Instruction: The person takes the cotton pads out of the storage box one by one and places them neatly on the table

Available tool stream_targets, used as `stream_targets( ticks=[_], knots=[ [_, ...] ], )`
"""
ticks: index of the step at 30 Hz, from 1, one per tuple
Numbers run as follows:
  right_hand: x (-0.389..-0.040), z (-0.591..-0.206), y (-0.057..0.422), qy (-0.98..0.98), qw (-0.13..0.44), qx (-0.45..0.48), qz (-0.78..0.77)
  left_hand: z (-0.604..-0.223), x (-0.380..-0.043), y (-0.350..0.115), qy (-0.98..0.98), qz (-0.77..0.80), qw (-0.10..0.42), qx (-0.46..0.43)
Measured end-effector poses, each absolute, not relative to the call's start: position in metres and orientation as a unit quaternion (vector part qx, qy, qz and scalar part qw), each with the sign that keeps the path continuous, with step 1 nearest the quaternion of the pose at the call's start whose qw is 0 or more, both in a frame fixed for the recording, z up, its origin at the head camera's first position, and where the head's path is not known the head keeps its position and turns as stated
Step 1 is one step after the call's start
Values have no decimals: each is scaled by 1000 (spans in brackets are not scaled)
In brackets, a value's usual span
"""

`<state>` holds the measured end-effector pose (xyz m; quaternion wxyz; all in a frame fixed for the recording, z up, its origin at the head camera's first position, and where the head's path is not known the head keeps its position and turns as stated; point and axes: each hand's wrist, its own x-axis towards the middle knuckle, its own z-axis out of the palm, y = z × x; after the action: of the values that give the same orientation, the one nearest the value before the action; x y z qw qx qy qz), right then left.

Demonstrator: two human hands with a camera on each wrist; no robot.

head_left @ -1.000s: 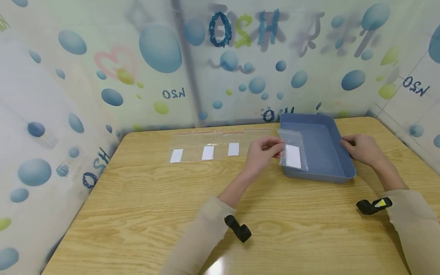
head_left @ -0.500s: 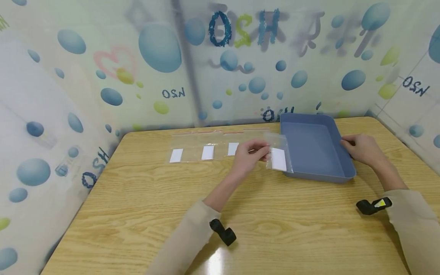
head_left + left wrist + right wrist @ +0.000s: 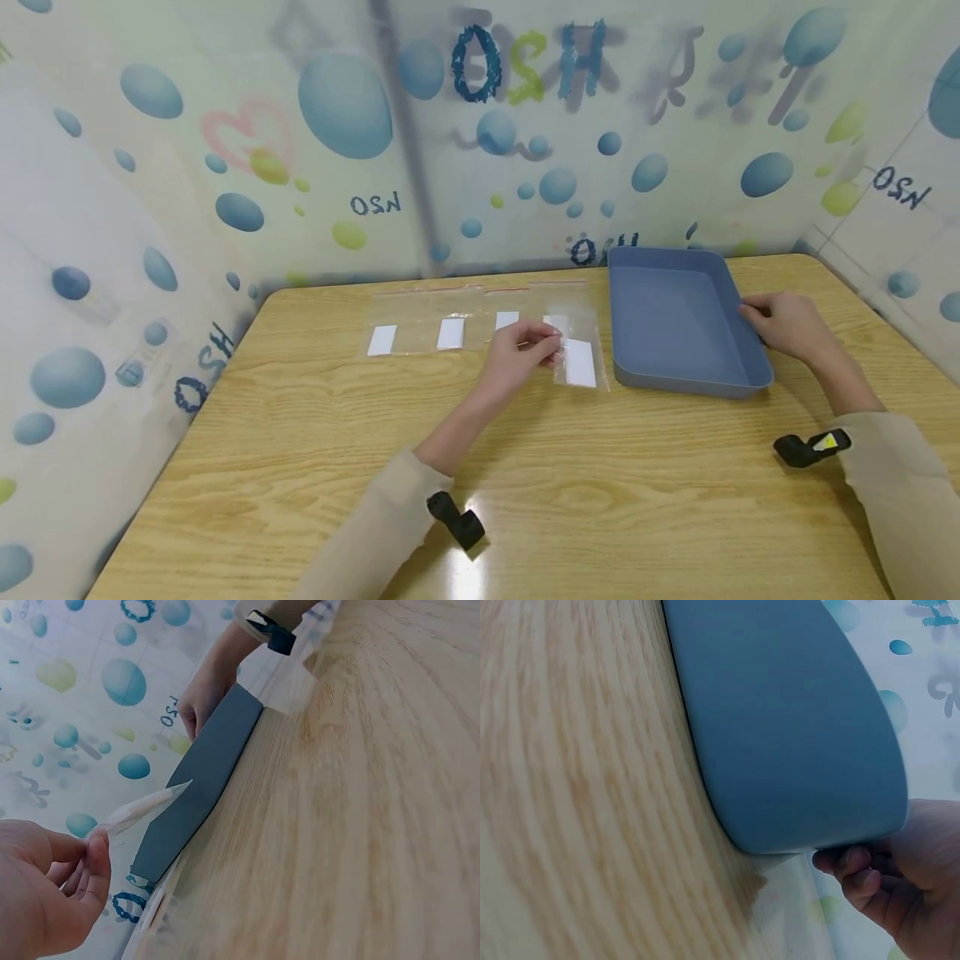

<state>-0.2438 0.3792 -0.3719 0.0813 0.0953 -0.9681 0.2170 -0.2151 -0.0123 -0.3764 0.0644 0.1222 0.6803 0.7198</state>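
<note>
My left hand (image 3: 517, 358) pinches the edge of a clear zip bag (image 3: 580, 363) with a white card-like piece inside. This bag is held above the table, left of the blue-grey tray (image 3: 686, 325), and partly overlaps another bag lying behind it. In the left wrist view the bag (image 3: 146, 810) appears nearly edge-on between thumb and fingers. My right hand (image 3: 787, 325) grips the tray's right wall, its fingers curled at the edge in the right wrist view. The tray's floor is bare.
Several similar clear bags with white pieces lie in a row along the back of the wooden table (image 3: 300, 442), including a leftmost bag (image 3: 382, 340) and a neighbouring bag (image 3: 451, 333). A patterned curtain (image 3: 337, 150) stands behind the table.
My left hand has carried the zip bag leftward and slightly toward me, from over the tray's left side to left of it. The right hand and tray have stayed put.
</note>
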Motion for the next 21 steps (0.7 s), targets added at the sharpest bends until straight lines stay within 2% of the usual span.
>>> stream_targets(
  ticks=[21],
  knots=[
    [-244,-372,380,-967,65,90,228,-382,-202,-47,756,643,82,90]
  ],
)
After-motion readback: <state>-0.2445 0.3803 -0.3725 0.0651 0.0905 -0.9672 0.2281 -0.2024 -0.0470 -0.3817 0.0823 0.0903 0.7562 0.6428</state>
